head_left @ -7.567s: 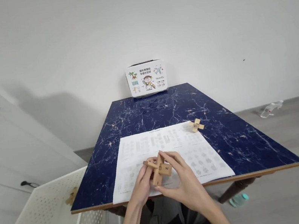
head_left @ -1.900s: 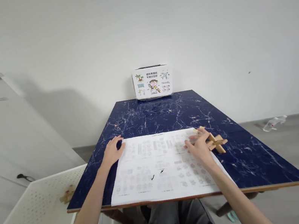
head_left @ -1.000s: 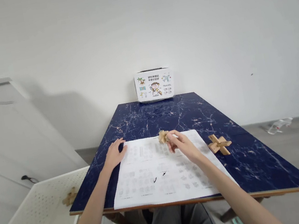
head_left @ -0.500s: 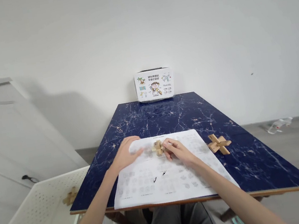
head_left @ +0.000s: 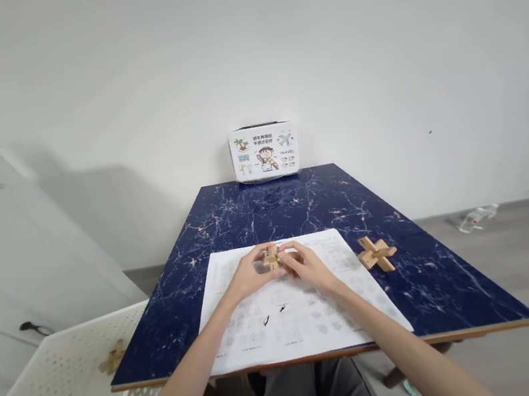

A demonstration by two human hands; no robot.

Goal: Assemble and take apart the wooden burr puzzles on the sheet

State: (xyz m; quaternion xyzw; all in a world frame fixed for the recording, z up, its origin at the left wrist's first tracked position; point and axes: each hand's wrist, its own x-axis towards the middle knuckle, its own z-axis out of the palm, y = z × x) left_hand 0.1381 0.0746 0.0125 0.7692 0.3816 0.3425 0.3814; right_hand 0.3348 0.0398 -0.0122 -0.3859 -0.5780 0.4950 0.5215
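Between both hands, over the upper part of a printed white sheet point(head_left: 307, 329), is a small wooden interlocking puzzle point(head_left: 271, 259) of light-coloured bars. My left hand point(head_left: 251, 273) curves round its left side, thumb below and fingers above. My right hand point(head_left: 308, 266) grips it from the right with bent fingers, which hide part of that side. Right of the sheet, on the dark blue table, lies a second wooden interlocking puzzle point(head_left: 378, 253) of crossed bars.
At the back of the blue marbled table point(head_left: 277, 213) a white cartoon-printed case point(head_left: 265, 152) stands against the wall. A white perforated basket point(head_left: 67, 349) with another wooden piece point(head_left: 112, 357) is at lower left. A clear plastic item point(head_left: 477, 218) lies on the floor at right.
My left hand has moved right from the sheet's left edge and closed on the puzzle. My right hand keeps its grip. The view has shifted slightly.
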